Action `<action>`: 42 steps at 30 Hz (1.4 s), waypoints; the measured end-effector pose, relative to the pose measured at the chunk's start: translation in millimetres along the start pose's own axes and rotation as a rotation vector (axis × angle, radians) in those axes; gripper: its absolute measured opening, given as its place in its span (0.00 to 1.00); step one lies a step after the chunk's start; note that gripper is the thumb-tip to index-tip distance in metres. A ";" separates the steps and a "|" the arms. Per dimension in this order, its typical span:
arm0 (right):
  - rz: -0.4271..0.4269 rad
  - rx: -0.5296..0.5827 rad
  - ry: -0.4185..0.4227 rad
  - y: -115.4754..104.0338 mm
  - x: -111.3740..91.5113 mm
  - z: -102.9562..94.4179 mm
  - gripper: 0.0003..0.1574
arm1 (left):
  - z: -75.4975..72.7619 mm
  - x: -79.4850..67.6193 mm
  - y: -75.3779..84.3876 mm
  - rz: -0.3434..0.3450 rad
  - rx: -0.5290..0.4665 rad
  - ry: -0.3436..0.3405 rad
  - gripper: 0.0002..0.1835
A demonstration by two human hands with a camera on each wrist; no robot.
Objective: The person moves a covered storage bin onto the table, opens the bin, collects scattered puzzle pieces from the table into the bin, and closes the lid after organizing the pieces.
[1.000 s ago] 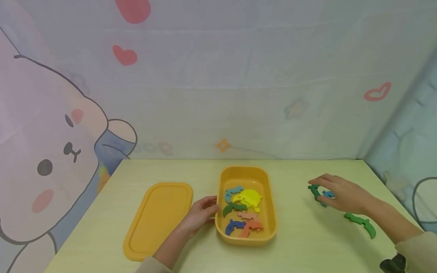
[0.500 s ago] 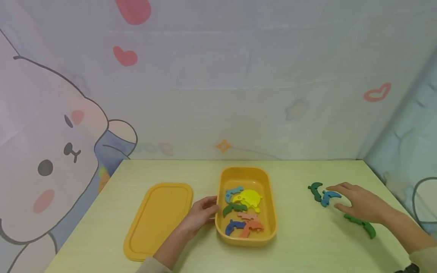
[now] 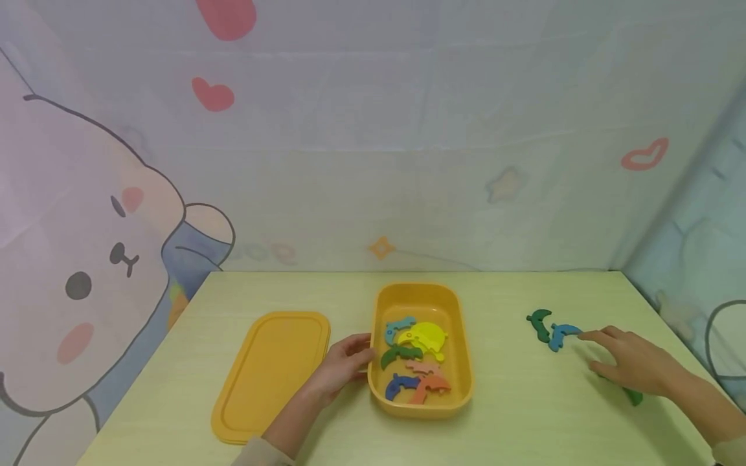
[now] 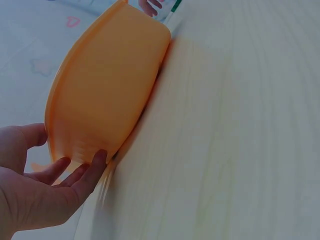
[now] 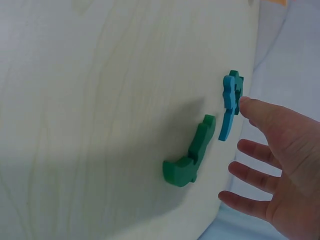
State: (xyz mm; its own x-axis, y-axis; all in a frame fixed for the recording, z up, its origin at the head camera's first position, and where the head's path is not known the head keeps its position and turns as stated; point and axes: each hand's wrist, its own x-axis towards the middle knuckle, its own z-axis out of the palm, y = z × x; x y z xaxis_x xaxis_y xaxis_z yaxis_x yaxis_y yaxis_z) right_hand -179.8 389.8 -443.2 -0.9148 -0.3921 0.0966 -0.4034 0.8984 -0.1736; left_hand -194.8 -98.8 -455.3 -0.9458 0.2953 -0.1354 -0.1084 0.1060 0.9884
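Green piece (image 5: 198,145) under right hand (image 3: 638,362), apart.

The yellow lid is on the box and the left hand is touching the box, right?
Almost! The left hand is touching the box, but the yellow lid isn't on it: the head view shows the lid lying on the table beside the box.

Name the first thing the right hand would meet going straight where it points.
Probably the blue piece, just ahead of the right hand in the head view, though height is unclear.
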 end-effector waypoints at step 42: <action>0.173 0.074 -0.063 15.1 -21.0 26.4 0.15 | 0.0 0.6 1.0 -0.012 0.008 0.003 0.26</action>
State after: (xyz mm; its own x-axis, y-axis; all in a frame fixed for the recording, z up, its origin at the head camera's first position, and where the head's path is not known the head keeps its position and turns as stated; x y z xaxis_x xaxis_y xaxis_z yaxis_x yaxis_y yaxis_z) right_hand -167.2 406.4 -473.8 -0.9692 -0.2463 -0.0021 -0.2378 0.9376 -0.2538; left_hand -195.5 -98.6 -454.4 -0.9453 0.2913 -0.1471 -0.1172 0.1176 0.9861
